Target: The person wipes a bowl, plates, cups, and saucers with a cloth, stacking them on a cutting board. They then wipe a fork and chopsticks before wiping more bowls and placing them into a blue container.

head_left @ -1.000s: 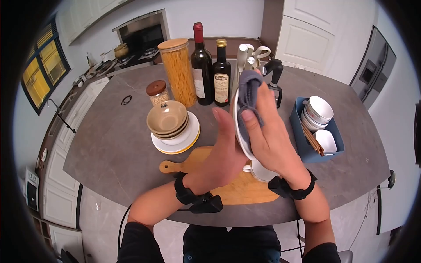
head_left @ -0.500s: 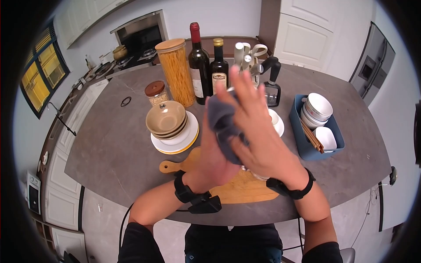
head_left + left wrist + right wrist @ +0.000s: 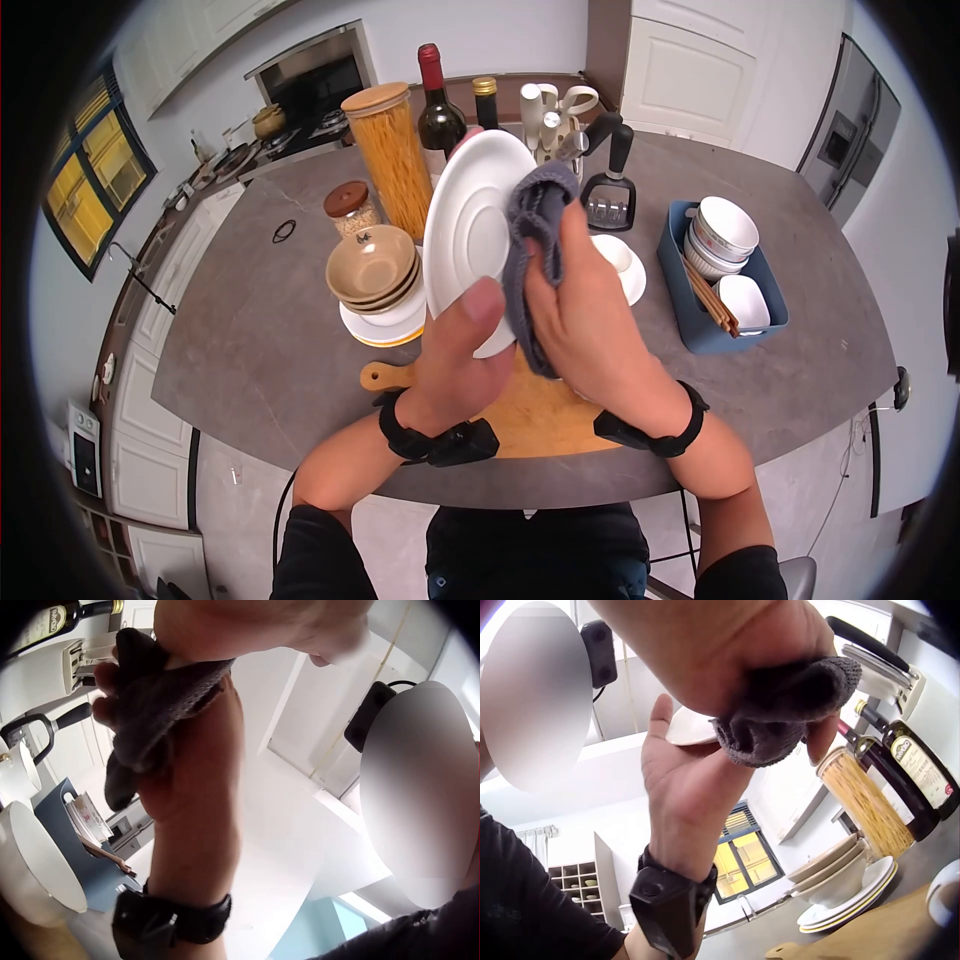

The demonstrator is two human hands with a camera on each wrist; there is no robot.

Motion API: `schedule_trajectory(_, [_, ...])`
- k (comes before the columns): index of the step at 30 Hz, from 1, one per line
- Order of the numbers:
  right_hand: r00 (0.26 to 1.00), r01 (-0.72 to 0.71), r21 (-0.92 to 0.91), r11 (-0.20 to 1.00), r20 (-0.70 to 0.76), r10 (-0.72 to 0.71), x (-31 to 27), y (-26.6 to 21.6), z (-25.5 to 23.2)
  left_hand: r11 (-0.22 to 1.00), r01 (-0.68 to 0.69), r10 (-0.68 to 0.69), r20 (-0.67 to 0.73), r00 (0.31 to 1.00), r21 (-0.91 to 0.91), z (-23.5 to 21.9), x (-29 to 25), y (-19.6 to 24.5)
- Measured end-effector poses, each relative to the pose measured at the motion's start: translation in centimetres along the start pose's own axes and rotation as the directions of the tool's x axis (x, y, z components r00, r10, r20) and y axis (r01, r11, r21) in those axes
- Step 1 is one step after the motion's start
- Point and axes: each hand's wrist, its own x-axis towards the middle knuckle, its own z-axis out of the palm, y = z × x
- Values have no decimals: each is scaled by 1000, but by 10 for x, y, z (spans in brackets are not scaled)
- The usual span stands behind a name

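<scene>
A white saucer (image 3: 462,220), tilted steeply with its ringed well facing the head camera, is held over the cutting board (image 3: 550,428). My left hand (image 3: 462,368) grips it from below, thumb across the lower face and the other fingers mostly hidden behind. In my right hand (image 3: 598,330) is a bunched dark grey cloth (image 3: 540,225), pressed against the saucer's right edge. The right wrist view shows the cloth (image 3: 761,739) folded below the right palm, with the saucer (image 3: 690,727) resting in the left hand (image 3: 686,784).
Stacked beige bowls (image 3: 372,268) on plates (image 3: 380,325) stand left. Behind are a pasta jar (image 3: 392,160), a small jar (image 3: 352,210), bottles (image 3: 440,120) and a knife block (image 3: 555,130). Rightward sit another saucer (image 3: 635,285) with a cup and a blue basket (image 3: 715,335) of bowls.
The saucer has turned from edge-on, then mostly hidden behind the hands and cloth, to face the head camera. The right hand and cloth have shifted to the saucer's right edge.
</scene>
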Motion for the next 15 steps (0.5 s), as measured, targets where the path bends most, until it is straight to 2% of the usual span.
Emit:
schedule_trajectory(1, [993, -78, -18, 997, 85, 80, -1, -6, -2, 985, -69, 82, -77, 994, 157, 10, 6, -1])
schedule_trajectory(2, [993, -82, -16, 996, 85, 83, -2, -12, -7, 985, -65, 78, -78, 994, 158, 9, 11, -2])
schedule_trajectory(4, [913, -210, -179, 961, 316, 258, -5, -22, -15, 938, -140, 145, 8, 989, 316, 4, 20, -1])
schedule_trajectory(5, [960, -101, -121, 988, 248, 129, -12, -18, -13, 904, -181, 173, 55, 983, 389, 1, 24, -1])
schedule_trajectory(6, [960, -104, -119, 988, 248, 131, -12, -21, -17, 861, -223, 196, 105, 975, 457, -1, 27, -1])
schedule_trajectory(8, [846, -171, -113, 979, 492, 205, -7, -31, -34, 756, -310, 228, 212, 950, 577, -4, 33, 0])
schedule_trajectory(9, [848, -173, -110, 979, 489, 205, -3, -39, -44, 755, -308, 224, 215, 951, 579, -6, 34, 2])
schedule_trajectory(10, [801, -237, -16, 971, 563, 204, 1, -47, -54, 915, -41, 24, 46, 999, 400, -7, 34, 6])
schedule_trajectory(11, [750, -304, 75, 950, 633, 190, 2, -50, -63, 962, 222, -213, -74, 974, 162, -9, 35, 10])
schedule_trajectory(12, [754, -302, 82, 950, 631, 185, 0, -46, -71, 960, 222, -213, -73, 974, 170, -12, 41, 10])
schedule_trajectory(13, [880, -98, 30, 995, 470, 73, -3, -39, -81, 963, 267, -263, -102, 959, 29, -20, 50, 7])
schedule_trajectory(14, [951, 96, -62, 993, 300, -73, -7, -30, -94, 946, 303, -315, -122, 941, -112, -31, 56, 1])
schedule_trajectory(15, [961, 262, -185, 947, 135, -240, -10, -22, -106, 912, 397, -409, -170, 897, -99, -50, 57, -5])
